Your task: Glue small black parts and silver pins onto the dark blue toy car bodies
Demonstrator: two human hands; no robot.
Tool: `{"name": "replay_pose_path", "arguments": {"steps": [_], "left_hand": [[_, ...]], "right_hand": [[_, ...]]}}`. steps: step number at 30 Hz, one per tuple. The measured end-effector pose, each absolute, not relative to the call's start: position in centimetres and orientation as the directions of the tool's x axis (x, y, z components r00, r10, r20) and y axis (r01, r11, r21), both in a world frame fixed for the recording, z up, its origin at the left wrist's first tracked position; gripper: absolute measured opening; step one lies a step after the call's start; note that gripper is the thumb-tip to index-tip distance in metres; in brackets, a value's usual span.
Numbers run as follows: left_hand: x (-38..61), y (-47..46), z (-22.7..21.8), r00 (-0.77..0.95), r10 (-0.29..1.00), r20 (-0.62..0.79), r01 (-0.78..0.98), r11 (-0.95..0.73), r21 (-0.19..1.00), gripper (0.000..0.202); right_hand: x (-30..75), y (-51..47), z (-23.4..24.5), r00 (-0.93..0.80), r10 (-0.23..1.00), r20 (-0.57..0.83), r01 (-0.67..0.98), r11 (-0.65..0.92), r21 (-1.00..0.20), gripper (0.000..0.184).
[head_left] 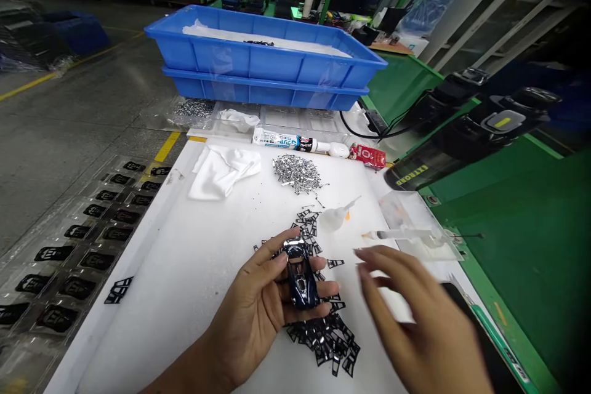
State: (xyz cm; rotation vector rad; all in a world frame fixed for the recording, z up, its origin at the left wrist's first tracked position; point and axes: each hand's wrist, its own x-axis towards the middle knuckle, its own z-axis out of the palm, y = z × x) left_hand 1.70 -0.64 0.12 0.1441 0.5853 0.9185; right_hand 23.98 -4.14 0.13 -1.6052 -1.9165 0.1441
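1. Left hand (258,314): palm up at the near edge of the desk (194,258). Its fingers (318,289) and thumb are curled loosely round a toy car body (300,277), dark blue and glossy, which lies lengthwise in the palm with its nose toward the person.
2. Right hand (415,314): fingers (383,265) spread and holding nothing, hovering just right of the car. It is motion-blurred, so whether the fingertips touch the desk cannot be told.
3. Black frame pieces (330,338): a loose heap under and beyond the left hand. One stray piece (119,290) lies well apart to the left.
4. Syringe applicator (401,234), lying on a clear tray, with a small squeeze bottle (337,215) on its side near it.
5. Silver pins (297,172), heaped, and a crumpled white cloth (224,172) to their left.
6. Glue tube (295,143) and a red packet (368,155), at the desk's far edge.
7. Blister trays (78,246) of black parts, beside the desk on the left.
8. Two stacked blue crates (263,55), farthest back.

Risk note: the hold on the car looks light, so a knock from the moving right hand could tip it into the heap and scuff the gloss. A sweeping sleeve or palm could scatter the frame pieces, and the open-tipped bottle lying on its side may weep onto the desk.
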Motion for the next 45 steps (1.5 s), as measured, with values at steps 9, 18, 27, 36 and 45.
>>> {"name": "replay_pose_path", "arguments": {"steps": [9, 18, 27, 36, 45], "left_hand": [[1.8, -0.8, 0.5, 0.352, 0.861, -0.368, -0.704, 0.503, 0.502, 0.043], [1.9, -0.8, 0.4, 0.344, 0.834, -0.432, -0.703, 0.534, 0.47, 0.044], [1.7, -0.5, 0.5, 0.279, 0.856, -0.435, -0.723, 0.485, 0.492, 0.04], [1.8, -0.5, 0.3, 0.27, 0.868, -0.416, -0.728, 0.467, 0.502, 0.039], [1.9, -0.6, 0.1, 0.259, 0.868, -0.423, -0.713, 0.467, 0.522, 0.035]], "right_hand": [[23.6, -2.3, -3.0, -0.212, 0.92, 0.33, 0.893, 0.319, -0.316, 0.02], [20.1, -3.7, 3.7, -0.062, 0.91, 0.409, 0.754, 0.311, -0.578, 0.009], [17.5, -2.2, 2.1, -0.229, 0.776, 0.587, 0.715, 0.544, -0.44, 0.026], [17.4, -2.5, 1.1, -0.259, 0.779, 0.572, 0.659, 0.575, -0.485, 0.029], [18.2, -3.0, -0.5, -0.328, 0.82, 0.469, 0.719, 0.539, -0.438, 0.036]]}}
